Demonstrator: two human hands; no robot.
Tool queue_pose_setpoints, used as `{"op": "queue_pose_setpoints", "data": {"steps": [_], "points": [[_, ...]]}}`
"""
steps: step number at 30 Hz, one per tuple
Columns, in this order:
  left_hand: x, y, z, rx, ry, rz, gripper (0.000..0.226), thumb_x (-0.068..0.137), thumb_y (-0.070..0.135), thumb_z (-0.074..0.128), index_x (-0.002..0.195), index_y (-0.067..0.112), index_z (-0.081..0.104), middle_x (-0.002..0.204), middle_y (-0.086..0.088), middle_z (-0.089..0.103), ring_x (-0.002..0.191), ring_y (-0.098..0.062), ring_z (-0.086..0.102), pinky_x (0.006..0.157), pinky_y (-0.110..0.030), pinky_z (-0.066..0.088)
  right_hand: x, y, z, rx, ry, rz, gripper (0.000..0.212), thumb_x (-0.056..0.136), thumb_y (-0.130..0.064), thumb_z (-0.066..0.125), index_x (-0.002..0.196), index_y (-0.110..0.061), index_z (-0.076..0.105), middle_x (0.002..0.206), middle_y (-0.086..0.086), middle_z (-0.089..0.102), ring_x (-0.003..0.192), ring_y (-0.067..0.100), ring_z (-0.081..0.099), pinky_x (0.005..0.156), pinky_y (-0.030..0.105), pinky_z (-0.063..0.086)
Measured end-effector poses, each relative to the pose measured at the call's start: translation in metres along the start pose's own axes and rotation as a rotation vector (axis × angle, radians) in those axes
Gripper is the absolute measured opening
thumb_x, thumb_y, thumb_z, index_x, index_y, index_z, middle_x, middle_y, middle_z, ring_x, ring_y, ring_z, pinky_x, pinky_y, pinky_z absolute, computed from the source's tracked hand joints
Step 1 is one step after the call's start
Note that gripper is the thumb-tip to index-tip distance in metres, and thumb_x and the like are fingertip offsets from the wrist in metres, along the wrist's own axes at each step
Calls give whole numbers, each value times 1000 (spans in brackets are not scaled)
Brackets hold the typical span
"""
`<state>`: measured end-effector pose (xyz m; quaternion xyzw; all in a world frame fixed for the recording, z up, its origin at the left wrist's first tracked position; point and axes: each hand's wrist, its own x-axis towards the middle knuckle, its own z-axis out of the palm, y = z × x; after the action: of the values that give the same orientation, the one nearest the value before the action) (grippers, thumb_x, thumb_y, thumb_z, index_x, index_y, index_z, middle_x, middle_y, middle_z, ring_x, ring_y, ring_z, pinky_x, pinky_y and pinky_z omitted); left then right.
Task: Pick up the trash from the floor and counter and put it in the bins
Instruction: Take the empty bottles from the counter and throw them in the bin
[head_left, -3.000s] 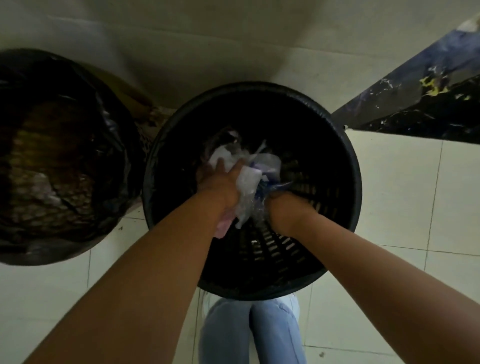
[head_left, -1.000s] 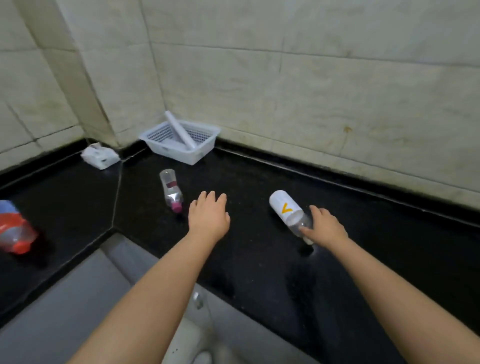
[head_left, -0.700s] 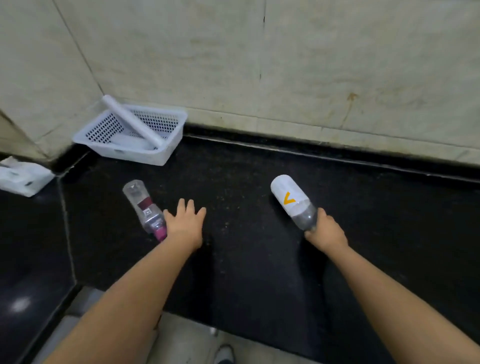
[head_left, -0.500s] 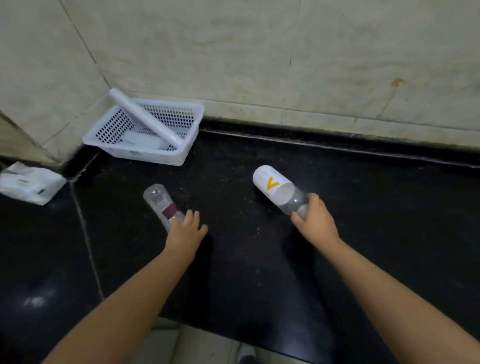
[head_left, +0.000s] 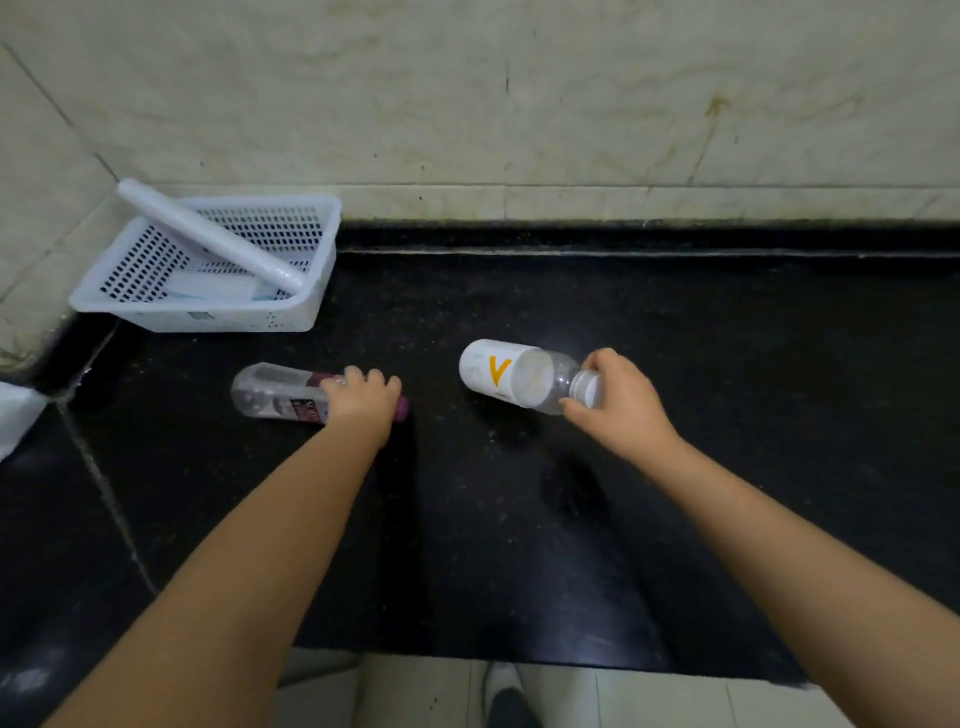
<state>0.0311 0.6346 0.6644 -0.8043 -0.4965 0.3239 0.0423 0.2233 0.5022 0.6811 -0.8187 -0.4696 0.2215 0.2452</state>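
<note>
Two empty plastic bottles lie on the black counter (head_left: 519, 519). The clear bottle with a maroon label (head_left: 275, 395) lies on its side at the left, and my left hand (head_left: 361, 402) is closed over its neck, its purple cap showing past my fingers. The bottle with a white label and an orange mark (head_left: 506, 374) lies to the right. My right hand (head_left: 618, 400) grips its white cap end, and the bottle looks tilted up off the counter slightly. No bin is in view.
A white perforated basket (head_left: 208, 317) with a white roll (head_left: 208, 234) across it stands in the back left corner against the tiled wall. A white packet (head_left: 15, 421) lies at the left edge. Below the counter's front edge, floor tiles and my shoe (head_left: 506, 696) show.
From the bins I turned to the counter. In the last second both hands reached forward and closed on the bottles; the left bottle has swung round to lie nearly sideways.
</note>
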Motion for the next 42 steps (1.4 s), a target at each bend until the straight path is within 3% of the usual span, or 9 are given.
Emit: {"op": "queue_pose_setpoints", "data": {"steps": [4, 9, 15, 20, 24, 28, 38, 42], "points": [[4, 1, 8, 94, 74, 34, 52, 89, 18, 58, 137, 15, 40, 141, -9, 41, 132, -28, 35, 109, -42, 33, -9, 7, 15, 38, 39, -17, 42, 80, -18, 66, 116, -4, 48, 123, 13, 50, 93, 15, 42, 75, 21, 31], [-12, 29, 4, 65, 311, 189, 43, 89, 23, 58, 130, 15, 46, 135, -6, 42, 126, -24, 38, 103, -36, 37, -22, 10, 13, 49, 65, 4, 46, 80, -17, 67, 120, -5, 49, 123, 14, 49, 108, 25, 50, 78, 19, 30], [-54, 73, -70, -199, 463, 320, 32, 89, 20, 54, 119, 11, 48, 125, -10, 52, 118, -28, 45, 89, -36, 46, -38, 20, -55, 24, 168, 32, 45, 79, -17, 66, 122, -12, 53, 104, 4, 43, 106, 27, 53, 81, 24, 38], [-111, 138, -140, -182, 648, 518, 30, 95, 22, 44, 119, 5, 49, 124, -15, 52, 118, -32, 47, 89, -41, 46, -88, 56, -133, -34, 323, 147, 49, 79, -18, 63, 126, -14, 49, 118, 12, 48, 110, 30, 52, 91, 32, 44], [-182, 219, -189, -171, 763, 703, 28, 90, 15, 52, 115, 2, 52, 122, -17, 52, 116, -33, 47, 86, -43, 47, -169, 105, -203, -53, 524, 268, 55, 80, -16, 60, 132, -15, 44, 128, 15, 45, 112, 33, 51, 92, 34, 44], [-280, 322, -206, -143, 763, 872, 28, 87, 7, 57, 114, 3, 51, 122, -15, 51, 116, -31, 46, 82, -40, 48, -286, 165, -260, -136, 654, 437, 49, 82, -16, 57, 130, -16, 46, 126, 13, 45, 110, 33, 51, 89, 34, 43], [-534, 571, -162, 107, 906, 1413, 27, 94, 6, 47, 120, 2, 49, 125, -18, 51, 119, -34, 47, 90, -43, 48, -585, 329, -316, -140, 877, 994, 46, 82, -20, 59, 126, -11, 48, 125, 18, 46, 112, 38, 52, 93, 36, 44], [-614, 677, -135, 204, 851, 1605, 27, 95, 9, 46, 121, 2, 50, 125, -19, 50, 120, -35, 47, 91, -44, 48, -682, 404, -318, -33, 926, 1237, 48, 83, -23, 61, 126, -10, 46, 127, 18, 46, 112, 38, 52, 92, 37, 44]]}}
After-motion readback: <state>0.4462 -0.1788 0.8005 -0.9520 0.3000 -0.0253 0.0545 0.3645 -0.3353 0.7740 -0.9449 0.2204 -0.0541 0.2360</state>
